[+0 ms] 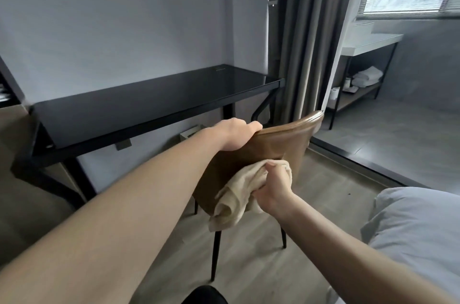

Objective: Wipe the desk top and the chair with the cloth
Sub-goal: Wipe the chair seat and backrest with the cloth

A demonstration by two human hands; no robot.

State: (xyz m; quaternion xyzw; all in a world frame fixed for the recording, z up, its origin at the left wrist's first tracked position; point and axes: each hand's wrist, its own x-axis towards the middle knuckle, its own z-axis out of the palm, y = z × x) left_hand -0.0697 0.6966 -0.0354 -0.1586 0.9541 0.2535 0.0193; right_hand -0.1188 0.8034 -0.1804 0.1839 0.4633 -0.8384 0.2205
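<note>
Over the top edge of the brown chair, the left hand is curling its fingers tight around the backrest rim, gripping it near the left corner. Just below, the right hand is clutching a bunched beige cloth in a closed fist, pressing it against the rear face of the backrest while loose folds are hanging down. Beyond the chair, the black glossy desk top is sitting against the wall, beside the grey curtain.
</note>
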